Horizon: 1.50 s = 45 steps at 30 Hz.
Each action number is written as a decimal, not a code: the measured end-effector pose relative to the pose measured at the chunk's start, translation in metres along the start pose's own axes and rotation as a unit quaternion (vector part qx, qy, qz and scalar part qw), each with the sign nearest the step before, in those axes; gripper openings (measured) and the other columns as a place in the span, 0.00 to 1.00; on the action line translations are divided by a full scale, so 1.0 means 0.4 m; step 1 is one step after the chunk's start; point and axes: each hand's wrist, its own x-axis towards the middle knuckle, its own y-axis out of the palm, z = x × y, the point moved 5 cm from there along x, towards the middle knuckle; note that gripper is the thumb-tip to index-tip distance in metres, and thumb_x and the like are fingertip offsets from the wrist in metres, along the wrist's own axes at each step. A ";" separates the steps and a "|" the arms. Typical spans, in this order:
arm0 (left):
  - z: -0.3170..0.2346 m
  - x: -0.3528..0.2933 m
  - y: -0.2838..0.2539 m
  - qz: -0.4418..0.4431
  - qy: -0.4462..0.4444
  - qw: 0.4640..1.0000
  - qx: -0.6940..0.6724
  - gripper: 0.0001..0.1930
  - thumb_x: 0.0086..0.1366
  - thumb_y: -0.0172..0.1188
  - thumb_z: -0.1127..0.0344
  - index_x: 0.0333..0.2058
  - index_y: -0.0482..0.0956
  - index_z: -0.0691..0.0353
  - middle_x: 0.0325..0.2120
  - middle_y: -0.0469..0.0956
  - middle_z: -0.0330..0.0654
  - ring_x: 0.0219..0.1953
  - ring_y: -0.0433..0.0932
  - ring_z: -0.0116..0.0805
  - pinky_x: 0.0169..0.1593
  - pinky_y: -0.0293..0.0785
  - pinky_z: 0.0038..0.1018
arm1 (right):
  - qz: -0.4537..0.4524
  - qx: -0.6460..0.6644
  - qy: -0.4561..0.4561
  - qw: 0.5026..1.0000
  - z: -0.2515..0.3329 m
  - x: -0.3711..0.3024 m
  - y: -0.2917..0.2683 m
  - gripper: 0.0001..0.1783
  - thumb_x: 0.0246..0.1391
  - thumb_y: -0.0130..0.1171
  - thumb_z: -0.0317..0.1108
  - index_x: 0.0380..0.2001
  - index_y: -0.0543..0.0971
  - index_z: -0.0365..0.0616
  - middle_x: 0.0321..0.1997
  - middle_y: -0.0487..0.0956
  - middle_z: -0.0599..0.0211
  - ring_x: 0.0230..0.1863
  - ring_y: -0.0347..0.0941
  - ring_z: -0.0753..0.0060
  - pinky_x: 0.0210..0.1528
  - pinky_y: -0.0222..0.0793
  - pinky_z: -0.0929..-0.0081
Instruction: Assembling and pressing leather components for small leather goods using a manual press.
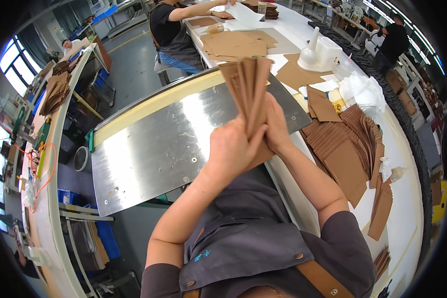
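Stack of brown leather pieces is clamped between both hands and held upright above the sheet-metal work surface, top ends fanned. Left hand is wrapped shut round the lower end; right hand is pressed closed against the far side. For squaring such a stack, bottom edges are probably best kept level, pressure even, so no piece slips out. To the right, overlapping rows of like brown pieces are laid on the white table. Further back, a seated co-worker is seen reaching over tan sheets.
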 end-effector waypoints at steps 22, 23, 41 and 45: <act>-0.169 -0.167 0.443 0.540 -0.162 0.717 -0.410 0.52 0.57 0.74 0.47 0.67 0.58 0.76 0.57 0.72 0.63 0.59 0.75 0.45 0.61 0.70 0.35 | 0.286 0.619 0.372 0.630 -0.090 -0.594 -0.350 0.61 0.50 0.57 0.74 0.60 0.62 0.18 0.39 0.72 0.41 0.33 0.69 0.61 0.28 0.66 0.69; -0.167 -0.187 0.474 0.558 -0.174 0.679 -0.443 0.46 0.61 0.71 0.47 0.66 0.62 0.75 0.54 0.75 0.59 0.55 0.77 0.42 0.58 0.72 0.31 | 0.287 0.635 0.363 0.619 -0.102 -0.607 -0.342 0.61 0.50 0.57 0.74 0.59 0.62 0.18 0.38 0.72 0.41 0.32 0.69 0.62 0.27 0.65 0.69; -0.167 -0.227 0.480 0.551 -0.282 0.658 -0.428 0.31 0.70 0.63 0.54 0.61 0.70 0.73 0.53 0.77 0.51 0.57 0.76 0.37 0.59 0.72 0.30 | 0.272 0.680 0.312 0.605 -0.023 -0.654 -0.311 0.52 0.56 0.54 0.68 0.58 0.64 0.21 0.35 0.68 0.63 0.28 0.67 0.81 0.27 0.63 0.86; -0.158 -0.237 0.474 0.526 -0.273 0.663 -0.458 0.29 0.69 0.64 0.59 0.62 0.69 0.72 0.56 0.75 0.52 0.58 0.75 0.38 0.61 0.71 0.31 | 0.262 0.667 0.313 0.623 -0.005 -0.669 -0.309 0.52 0.56 0.54 0.68 0.57 0.64 0.21 0.35 0.68 0.63 0.28 0.66 0.80 0.27 0.63 0.86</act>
